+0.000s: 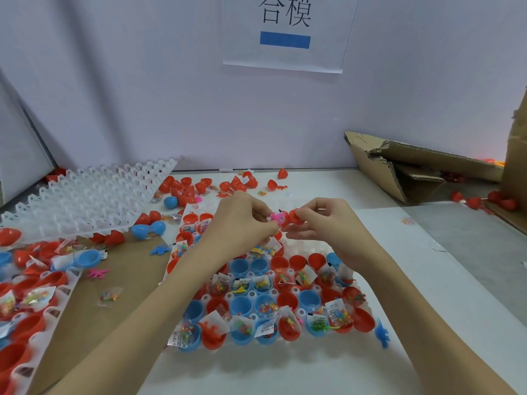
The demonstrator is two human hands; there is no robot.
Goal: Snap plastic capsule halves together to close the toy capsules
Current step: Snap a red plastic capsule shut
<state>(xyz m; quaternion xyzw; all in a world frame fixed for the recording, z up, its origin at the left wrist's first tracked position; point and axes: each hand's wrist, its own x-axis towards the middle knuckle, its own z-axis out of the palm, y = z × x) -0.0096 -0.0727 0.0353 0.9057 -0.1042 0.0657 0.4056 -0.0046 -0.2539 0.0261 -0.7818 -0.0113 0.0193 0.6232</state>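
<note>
Red plastic capsule half (296,216), rounded, glossy

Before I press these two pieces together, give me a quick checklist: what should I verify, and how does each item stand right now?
1. Left hand grip on the pink toy: ok, fingers pinch it.
2. Right hand grip on the red capsule half: ok, fingers curl round it.
3. Toy and half lined up: ok, they meet between the hands above the tray.
4. Toy fully seated inside the half: not ok, most of it shows outside.
5. Matching second half in hand: not ok, none is held.
6. Half's rim undamaged: cannot tell, fingers hide it.
</note>
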